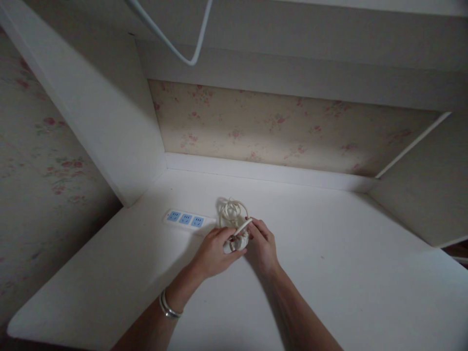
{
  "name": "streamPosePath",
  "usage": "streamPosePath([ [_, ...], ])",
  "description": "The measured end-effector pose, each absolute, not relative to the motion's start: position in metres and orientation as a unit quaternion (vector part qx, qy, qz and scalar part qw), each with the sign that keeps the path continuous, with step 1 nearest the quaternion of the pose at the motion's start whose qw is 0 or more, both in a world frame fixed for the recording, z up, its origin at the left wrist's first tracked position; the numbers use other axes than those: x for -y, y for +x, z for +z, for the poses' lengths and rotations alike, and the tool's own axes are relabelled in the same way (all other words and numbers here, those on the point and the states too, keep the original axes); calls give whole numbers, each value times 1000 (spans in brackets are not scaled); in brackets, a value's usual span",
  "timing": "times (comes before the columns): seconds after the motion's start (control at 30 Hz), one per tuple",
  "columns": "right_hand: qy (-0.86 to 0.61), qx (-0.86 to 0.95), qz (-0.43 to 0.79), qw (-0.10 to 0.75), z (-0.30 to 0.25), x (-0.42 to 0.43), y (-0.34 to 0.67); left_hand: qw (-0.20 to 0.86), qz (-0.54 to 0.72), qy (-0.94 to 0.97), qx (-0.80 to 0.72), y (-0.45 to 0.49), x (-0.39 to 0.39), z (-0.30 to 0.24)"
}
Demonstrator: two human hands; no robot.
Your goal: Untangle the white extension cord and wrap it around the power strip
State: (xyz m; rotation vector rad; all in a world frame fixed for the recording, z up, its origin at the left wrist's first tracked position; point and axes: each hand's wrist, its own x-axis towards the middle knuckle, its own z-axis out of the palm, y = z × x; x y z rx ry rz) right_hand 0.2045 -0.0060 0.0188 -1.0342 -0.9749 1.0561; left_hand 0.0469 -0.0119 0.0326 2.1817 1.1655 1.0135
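Note:
A white power strip (pixel 185 219) with blue socket panels lies on the white desktop, left of my hands. Its pale cord (pixel 231 210) is coiled loosely just beyond my fingers. My left hand (pixel 216 249), with bangles at the wrist, is closed around a white piece (pixel 240 242) at the cord, perhaps the plug; fingers partly cover it. My right hand (pixel 262 243) pinches a length of the cord between thumb and fingers, close beside the left hand.
White side panels (pixel 109 112) and a low back ledge (pixel 263 170) frame the desktop (pixel 329 273). Overhead is a shelf (pixel 292 63), with a pale bent rod or cable (pixel 192 62) hanging at upper left. Floral wallpaper (pixel 237 126) covers the back wall.

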Motion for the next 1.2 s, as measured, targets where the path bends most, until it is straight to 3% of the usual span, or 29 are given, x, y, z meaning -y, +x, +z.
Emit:
streamPosePath([
  [0.43, -400, 377, 584, 598, 21, 1, 214, 229, 362, 809, -404, 46, 13, 32],
  [0.77, -377, 422, 673, 476, 32, 4, 231, 219, 354, 827, -378, 47, 15, 32],
  [1.0, -394, 365, 643, 546, 28, 4, 217, 212, 340, 836, -374, 45, 17, 34],
  [1.2, -497, 355, 478, 631, 18, -8, 229, 347, 362, 780, -375, 46, 18, 37],
])
